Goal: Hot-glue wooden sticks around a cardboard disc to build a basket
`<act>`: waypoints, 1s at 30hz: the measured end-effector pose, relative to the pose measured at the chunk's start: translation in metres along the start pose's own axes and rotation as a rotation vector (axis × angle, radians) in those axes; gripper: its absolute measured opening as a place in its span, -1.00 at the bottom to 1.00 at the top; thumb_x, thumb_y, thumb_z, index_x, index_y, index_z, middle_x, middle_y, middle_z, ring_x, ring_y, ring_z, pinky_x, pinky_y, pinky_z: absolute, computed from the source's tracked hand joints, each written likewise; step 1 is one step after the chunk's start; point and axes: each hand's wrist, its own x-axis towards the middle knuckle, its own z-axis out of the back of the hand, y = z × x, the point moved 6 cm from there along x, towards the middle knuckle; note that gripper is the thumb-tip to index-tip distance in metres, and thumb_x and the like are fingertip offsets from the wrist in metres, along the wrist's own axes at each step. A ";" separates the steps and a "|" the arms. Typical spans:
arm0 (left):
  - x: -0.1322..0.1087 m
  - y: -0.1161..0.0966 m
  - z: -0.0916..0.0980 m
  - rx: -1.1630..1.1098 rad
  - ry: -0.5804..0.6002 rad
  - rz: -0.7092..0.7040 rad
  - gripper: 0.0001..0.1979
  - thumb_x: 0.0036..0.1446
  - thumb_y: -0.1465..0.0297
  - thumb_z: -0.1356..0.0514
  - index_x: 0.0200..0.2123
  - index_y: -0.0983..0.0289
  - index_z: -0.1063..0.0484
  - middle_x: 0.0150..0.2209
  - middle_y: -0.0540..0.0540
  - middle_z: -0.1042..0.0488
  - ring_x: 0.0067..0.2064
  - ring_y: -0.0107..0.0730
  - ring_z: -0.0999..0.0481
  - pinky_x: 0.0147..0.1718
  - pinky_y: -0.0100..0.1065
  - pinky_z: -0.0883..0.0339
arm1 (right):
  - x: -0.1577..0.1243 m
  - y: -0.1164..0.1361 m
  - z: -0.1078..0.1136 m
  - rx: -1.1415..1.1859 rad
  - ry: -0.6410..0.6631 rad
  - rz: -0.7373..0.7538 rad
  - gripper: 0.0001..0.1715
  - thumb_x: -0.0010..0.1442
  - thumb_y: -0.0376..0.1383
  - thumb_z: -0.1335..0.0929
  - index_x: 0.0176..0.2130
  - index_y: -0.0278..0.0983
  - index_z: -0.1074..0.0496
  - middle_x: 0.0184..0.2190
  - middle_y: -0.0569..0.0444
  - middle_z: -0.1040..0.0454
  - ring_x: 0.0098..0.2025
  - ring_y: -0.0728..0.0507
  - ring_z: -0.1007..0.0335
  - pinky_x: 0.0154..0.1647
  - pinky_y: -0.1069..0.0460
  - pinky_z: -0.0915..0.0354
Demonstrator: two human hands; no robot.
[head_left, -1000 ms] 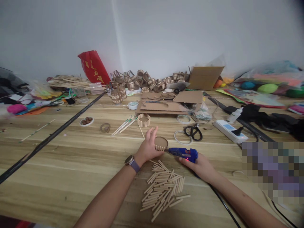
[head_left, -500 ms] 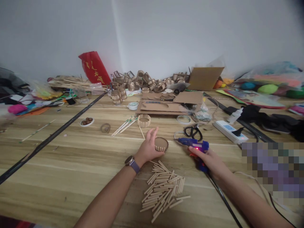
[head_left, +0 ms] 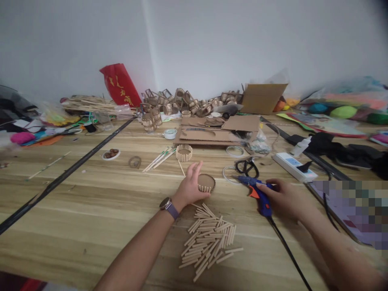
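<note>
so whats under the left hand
The left hand cups a round cardboard piece edged with short sticks. Its right side shows; the part beneath the palm is hidden.

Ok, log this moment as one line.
left hand: holds cardboard disc | right hand: on blue glue gun, lying on floor | stick pile: beside left wrist

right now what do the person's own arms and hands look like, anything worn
Both forearms are bare, no sleeves or gloves in view. The left hand has a round dark-faced wristwatch on a purple strap. The right hand shows no rings or bands.
</note>
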 end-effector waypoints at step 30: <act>0.000 -0.001 -0.001 0.002 -0.002 -0.048 0.20 -0.30 0.49 -0.44 0.33 0.12 0.21 0.30 0.24 0.12 0.26 -0.03 -0.16 0.21 -0.08 -0.19 | -0.070 0.104 -0.062 -0.014 0.557 0.708 -0.81 0.16 -0.46 -0.16 -0.31 -0.23 -0.29 -0.33 0.03 -0.39 -0.31 -0.08 -0.34 -0.27 0.04 -0.29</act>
